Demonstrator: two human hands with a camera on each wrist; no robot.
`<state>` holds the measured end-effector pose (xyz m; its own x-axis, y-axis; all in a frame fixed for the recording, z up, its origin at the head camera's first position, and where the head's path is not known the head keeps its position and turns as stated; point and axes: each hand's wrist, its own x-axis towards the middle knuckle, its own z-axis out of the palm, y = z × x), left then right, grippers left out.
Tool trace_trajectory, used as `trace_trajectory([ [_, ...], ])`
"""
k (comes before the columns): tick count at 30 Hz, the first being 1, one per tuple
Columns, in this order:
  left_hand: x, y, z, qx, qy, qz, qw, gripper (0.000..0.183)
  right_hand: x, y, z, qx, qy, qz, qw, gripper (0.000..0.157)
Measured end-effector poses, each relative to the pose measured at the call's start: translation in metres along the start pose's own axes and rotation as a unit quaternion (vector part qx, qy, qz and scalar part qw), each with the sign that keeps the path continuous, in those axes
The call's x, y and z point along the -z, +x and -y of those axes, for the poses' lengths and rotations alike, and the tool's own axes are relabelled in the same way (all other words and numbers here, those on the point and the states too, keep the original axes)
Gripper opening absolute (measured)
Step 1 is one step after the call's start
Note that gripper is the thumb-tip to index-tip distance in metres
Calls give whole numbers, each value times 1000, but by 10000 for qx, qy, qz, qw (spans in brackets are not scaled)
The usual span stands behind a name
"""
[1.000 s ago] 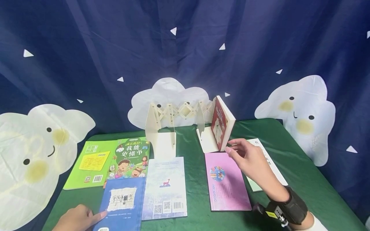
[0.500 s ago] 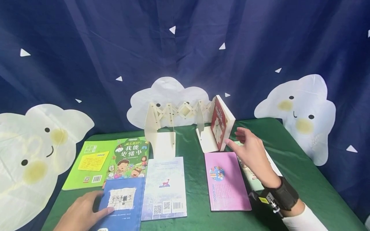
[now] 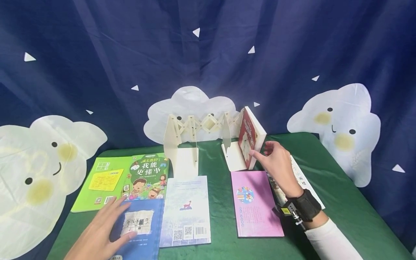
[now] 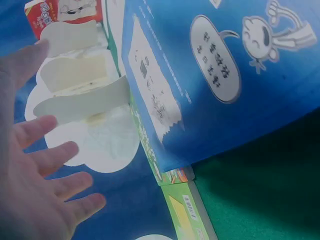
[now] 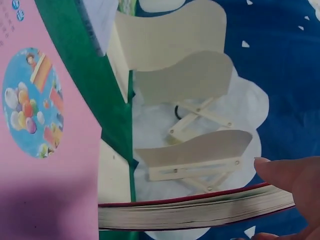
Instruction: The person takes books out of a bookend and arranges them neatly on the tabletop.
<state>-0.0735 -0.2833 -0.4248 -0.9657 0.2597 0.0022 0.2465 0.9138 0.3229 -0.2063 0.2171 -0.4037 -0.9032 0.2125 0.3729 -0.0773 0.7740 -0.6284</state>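
Note:
My left hand (image 3: 99, 233), fingers spread, hovers at the left edge of a blue book (image 3: 144, 241) lying on the table. In the left wrist view its fingers stand apart from that blue book (image 4: 270, 110). My right hand (image 3: 278, 167) is at the front edge of a red-covered book (image 3: 246, 139) standing upright at the right end of a cream expandable bookend (image 3: 183, 162). Its thumb is on the cover side and its fingers on the other. In the right wrist view, a gap shows between the thumb and the red book (image 5: 200, 214).
A pale blue book (image 3: 186, 220) and a pink book (image 3: 256, 213) lie in front of the bookend. Two green books, one plain-backed (image 3: 91, 200) and one illustrated (image 3: 146, 173), lie at left. A white-edged book (image 3: 307, 184) lies partly under my right arm. A dark curtain (image 3: 208, 54) hangs behind.
My left hand has risen and spread over the blue book's left edge. My right fingers left the red book's edge, and the hand now straddles that edge. The book stays upright.

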Motion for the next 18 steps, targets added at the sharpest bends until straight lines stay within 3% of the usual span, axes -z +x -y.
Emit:
trace_trajectory([
  [4,0,-2,-2,-393,19,-264,9989,81,-7,3,-5,8,-76,-3,10000,57],
  [9,-3,-2,-6,-764,242,-359,9961,84,-18,4,-7,31,-190,-61,9998,46],
  [14,-4,-3,-10,-737,274,-257,9966,85,-27,6,-9,243,-378,-250,9987,37],
  [18,-6,-4,-8,-880,289,-460,9946,86,-32,6,-9,513,-578,-526,9956,29],
])
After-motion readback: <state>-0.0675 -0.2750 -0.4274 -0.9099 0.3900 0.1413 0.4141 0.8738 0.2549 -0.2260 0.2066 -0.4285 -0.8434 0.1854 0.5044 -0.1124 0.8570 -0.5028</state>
